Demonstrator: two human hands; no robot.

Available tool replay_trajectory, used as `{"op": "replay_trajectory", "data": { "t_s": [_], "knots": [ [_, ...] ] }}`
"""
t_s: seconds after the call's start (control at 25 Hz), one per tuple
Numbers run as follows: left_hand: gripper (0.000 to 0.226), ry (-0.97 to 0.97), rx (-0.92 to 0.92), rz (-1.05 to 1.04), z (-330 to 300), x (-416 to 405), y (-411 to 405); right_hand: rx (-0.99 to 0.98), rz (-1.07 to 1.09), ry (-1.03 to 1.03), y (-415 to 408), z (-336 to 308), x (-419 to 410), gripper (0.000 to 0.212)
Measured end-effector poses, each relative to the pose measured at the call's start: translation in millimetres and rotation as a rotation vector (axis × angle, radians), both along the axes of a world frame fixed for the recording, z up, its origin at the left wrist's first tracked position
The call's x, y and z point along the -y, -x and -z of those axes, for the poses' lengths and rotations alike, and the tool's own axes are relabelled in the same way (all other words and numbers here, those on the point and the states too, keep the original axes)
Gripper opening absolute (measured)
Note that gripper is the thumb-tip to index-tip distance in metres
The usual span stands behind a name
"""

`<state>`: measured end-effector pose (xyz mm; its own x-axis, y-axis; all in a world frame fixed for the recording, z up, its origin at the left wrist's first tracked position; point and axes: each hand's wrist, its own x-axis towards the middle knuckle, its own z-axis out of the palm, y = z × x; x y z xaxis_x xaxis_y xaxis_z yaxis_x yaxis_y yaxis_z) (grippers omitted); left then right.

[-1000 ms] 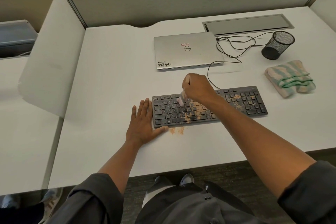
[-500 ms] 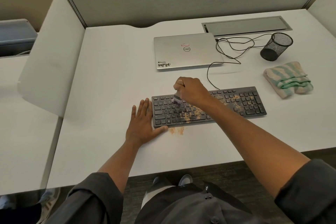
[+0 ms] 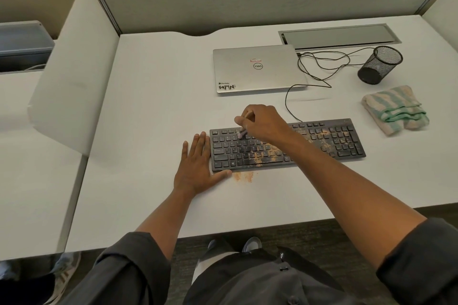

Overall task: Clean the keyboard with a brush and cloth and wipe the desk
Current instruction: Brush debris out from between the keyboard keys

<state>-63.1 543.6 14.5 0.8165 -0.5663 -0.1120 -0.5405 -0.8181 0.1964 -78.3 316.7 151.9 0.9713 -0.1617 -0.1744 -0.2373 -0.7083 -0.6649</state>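
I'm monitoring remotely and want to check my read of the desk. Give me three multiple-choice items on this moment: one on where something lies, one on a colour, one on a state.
1. Where is the folded cloth?
A. On the laptop
B. On the desk, to the right of the keyboard's far right corner
C. In the left hand

2. What colour is the dust on the keyboard?
A. Orange-brown
B. Blue
C. White

3. What is the left hand doing?
A. Gripping the brush
B. Lying flat on the desk against the keyboard's left end
C. Lifting the pen cup

Answers: 1 B, the cloth lies untouched beside the mesh pen cup. 2 A, orange-brown powder speckles the keys, with a patch on the desk. 3 B, its fingers are straight; the right hand holds the brush.
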Motion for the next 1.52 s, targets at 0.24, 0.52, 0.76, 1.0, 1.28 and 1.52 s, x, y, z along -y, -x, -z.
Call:
{"op": "replay_trajectory", "data": {
  "t_s": [0.24,0.52,0.76,1.0,1.28,1.52],
  "knots": [
    [0.123,0.009,0.007,-0.002,-0.1,-0.4,1.3,0.026,0.104,0.035,0.9,1.6,-0.8,0.013],
    [0.122,0.005,0.006,-0.004,-0.2,-0.3,1.1,-0.129,0.026,0.124,-6.8,-10.3,0.8,0.021],
    [0.123,0.013,0.008,-0.006,-0.5,0.5,1.8,-0.146,-0.012,0.165,-6.5,-5.6,1.7,0.019],
    [0.123,0.009,0.008,-0.010,-0.8,0.0,1.7,-0.116,-0.026,0.072,-18.5,-9.7,4.2,0.014],
    [0.125,0.002,0.004,-0.010,-0.9,0.2,1.5,-0.186,0.021,0.207,-22.5,-13.7,10.9,0.026],
    [0.125,0.002,-0.002,-0.012,-1.1,0.5,1.0,-0.185,0.103,0.110,-21.1,-4.5,17.2,0.023]
  ]
}}
